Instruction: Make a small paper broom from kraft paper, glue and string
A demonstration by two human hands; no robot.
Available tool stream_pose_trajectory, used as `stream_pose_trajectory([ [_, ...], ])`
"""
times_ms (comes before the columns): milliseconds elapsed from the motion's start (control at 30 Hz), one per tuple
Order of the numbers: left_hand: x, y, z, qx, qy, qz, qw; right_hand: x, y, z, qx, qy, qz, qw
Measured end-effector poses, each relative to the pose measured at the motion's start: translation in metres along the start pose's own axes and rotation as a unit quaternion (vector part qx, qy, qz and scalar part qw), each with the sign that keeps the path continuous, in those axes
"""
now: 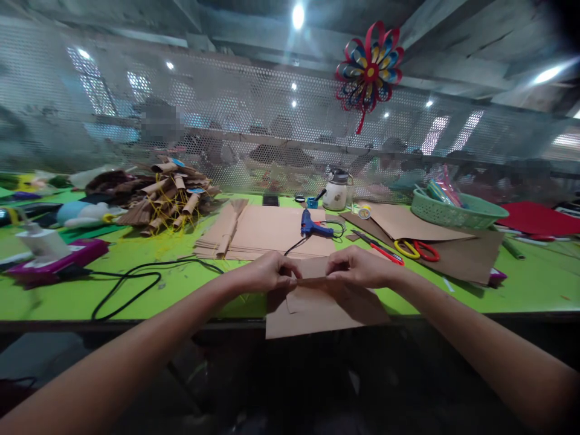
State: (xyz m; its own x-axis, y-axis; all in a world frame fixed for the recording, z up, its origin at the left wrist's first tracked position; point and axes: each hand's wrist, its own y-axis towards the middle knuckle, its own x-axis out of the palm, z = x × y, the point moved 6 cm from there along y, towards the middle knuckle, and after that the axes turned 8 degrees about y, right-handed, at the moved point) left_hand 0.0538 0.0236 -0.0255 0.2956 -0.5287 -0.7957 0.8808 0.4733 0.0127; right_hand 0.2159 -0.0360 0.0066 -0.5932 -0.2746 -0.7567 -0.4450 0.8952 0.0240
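Observation:
A sheet of brown kraft paper (312,317) lies at the near edge of the table, its front part hanging over. My left hand (272,273) pinches a folded strip of brown paper (312,281) at its left end. At the right end, my right hand (356,267) pinches the same strip between thumb and fingers. Just beyond my hands a blue glue gun (312,226) rests on a stack of brown paper sheets (267,226). A folded paper piece (232,228) lies on the left part of that stack.
Scissors (415,249) and a red cutter knife (380,246) lie to the right, near a green basket (457,208). A white jar (335,192) stands at the back. On the left are bundled paper pieces (174,196), a black cable (131,275) and a purple power strip (58,263).

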Motion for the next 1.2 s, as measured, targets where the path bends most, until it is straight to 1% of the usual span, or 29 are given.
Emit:
stream_pose_trajectory([
  [167, 0.0, 0.005, -0.002, 0.01, 0.011, 0.039, 0.999, 0.0, -0.002, 0.002, -0.015, -0.027, 0.039, 0.999],
  [300, -0.004, 0.006, 0.0, 0.021, 0.02, 0.071, 0.997, -0.003, -0.005, -0.001, -0.01, -0.012, 0.058, 0.998],
  [500, -0.009, 0.003, 0.014, 0.038, 0.002, 0.06, 0.997, -0.012, -0.012, -0.012, -0.007, 0.026, 0.067, 0.997],
  [667, -0.011, 0.005, 0.021, 0.047, -0.03, 0.074, 0.996, -0.018, -0.019, -0.012, -0.018, 0.079, 0.086, 0.993],
  [767, -0.011, 0.009, 0.021, 0.049, -0.048, 0.092, 0.993, -0.023, -0.021, -0.009, -0.024, 0.109, 0.133, 0.985],
  [900, -0.017, 0.017, 0.017, 0.049, -0.062, 0.128, 0.989, -0.035, -0.021, -0.012, -0.047, 0.09, 0.218, 0.971],
  [1067, -0.033, 0.026, 0.016, 0.054, -0.06, 0.167, 0.983, -0.043, -0.014, -0.017, -0.055, 0.073, 0.249, 0.964],
  [1200, -0.047, 0.028, 0.02, 0.07, -0.043, 0.179, 0.98, -0.05, -0.006, -0.014, -0.068, 0.06, 0.274, 0.957],
])
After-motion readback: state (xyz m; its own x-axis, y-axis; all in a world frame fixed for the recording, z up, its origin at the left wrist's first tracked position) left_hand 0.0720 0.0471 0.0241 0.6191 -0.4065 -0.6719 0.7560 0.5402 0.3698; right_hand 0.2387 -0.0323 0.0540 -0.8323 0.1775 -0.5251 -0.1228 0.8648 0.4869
